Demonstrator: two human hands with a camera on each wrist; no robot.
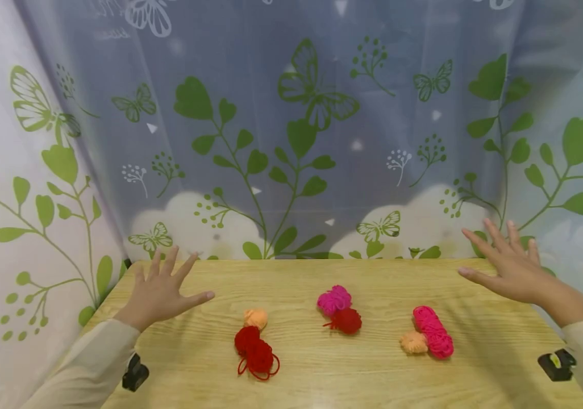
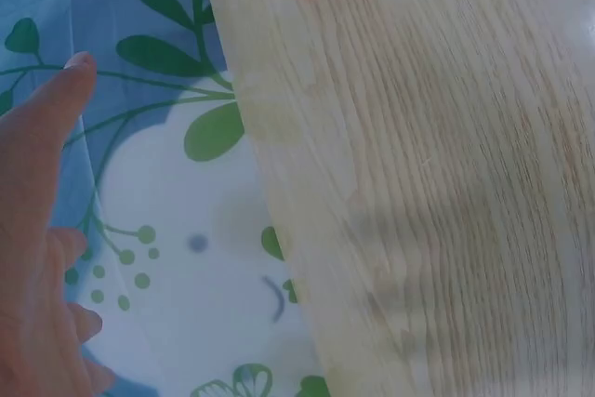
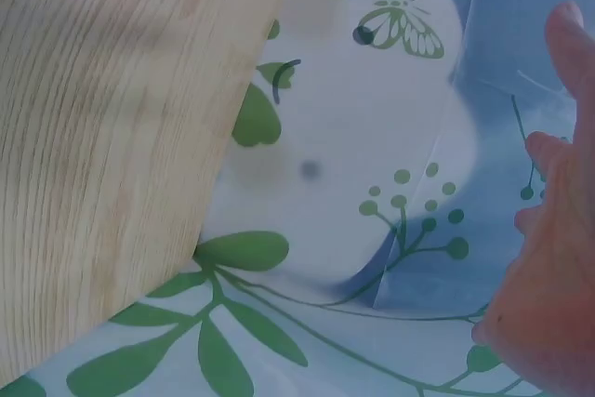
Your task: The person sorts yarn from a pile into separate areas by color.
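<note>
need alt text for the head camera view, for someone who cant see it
Two open hands, the left hand and the right hand, hover spread over the far corners of a wooden table, holding nothing. Between them lie three small clusters of yarn balls: orange and red, pink and red, orange and pink. A curtain printed with green leaves and butterflies hangs behind.

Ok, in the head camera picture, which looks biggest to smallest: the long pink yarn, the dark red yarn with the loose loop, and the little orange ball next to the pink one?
1. Dark red yarn with the loose loop, though it lies slightly nearer the camera.
2. Long pink yarn, close behind, so this order is unsure.
3. Little orange ball, plainly smallest.
</note>
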